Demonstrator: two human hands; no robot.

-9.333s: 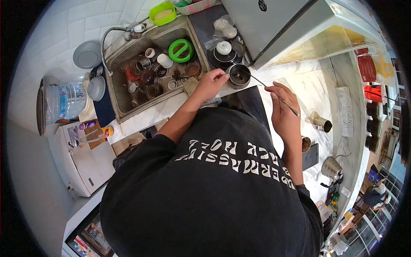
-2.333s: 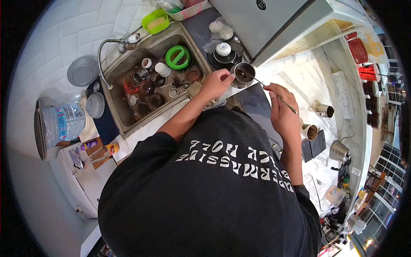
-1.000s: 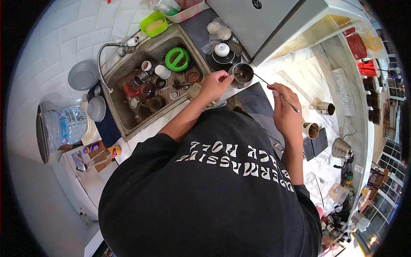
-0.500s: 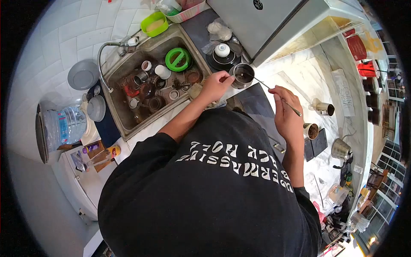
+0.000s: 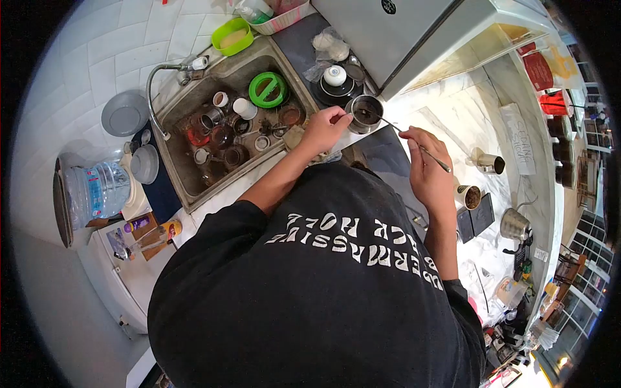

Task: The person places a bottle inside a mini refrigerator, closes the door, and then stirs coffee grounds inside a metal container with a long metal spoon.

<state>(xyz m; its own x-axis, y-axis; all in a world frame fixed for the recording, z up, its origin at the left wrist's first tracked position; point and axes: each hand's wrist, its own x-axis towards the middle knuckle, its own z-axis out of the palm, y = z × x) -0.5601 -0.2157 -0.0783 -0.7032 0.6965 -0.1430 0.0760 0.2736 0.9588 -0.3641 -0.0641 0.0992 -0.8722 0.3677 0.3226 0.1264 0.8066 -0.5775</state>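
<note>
At the upper middle stands a round metal pot point(image 5: 380, 105) with dark contents. My left hand point(image 5: 325, 132) is closed, thumb and fingertips pinched at the near-left side of the pot's rim. A long thin-handled spoon point(image 5: 392, 125) slants into the pot, its tip hidden in the dark contents. My right hand point(image 5: 428, 165) is closed round the upper handle, whose end sticks out past the fingers to the lower right. To the right of my right hand is a paper cup point(image 5: 470, 197) holding brown grounds, beside a flat black scale point(image 5: 482, 215).
A steel sink point(image 5: 184, 184) on the left is filled with dirty cups, jars and a green round strainer-like piece point(image 5: 267, 90). Behind the pot stands a black lidded vessel point(image 5: 330, 90) near the fridge point(image 5: 388, 32). A metal pitcher point(image 5: 490, 161) and a kettle point(image 5: 515, 225) stand at right.
My right hand has shifted slightly left and down with the spoon, whose angle in the pot has changed a little. My left hand stays by the rim.
</note>
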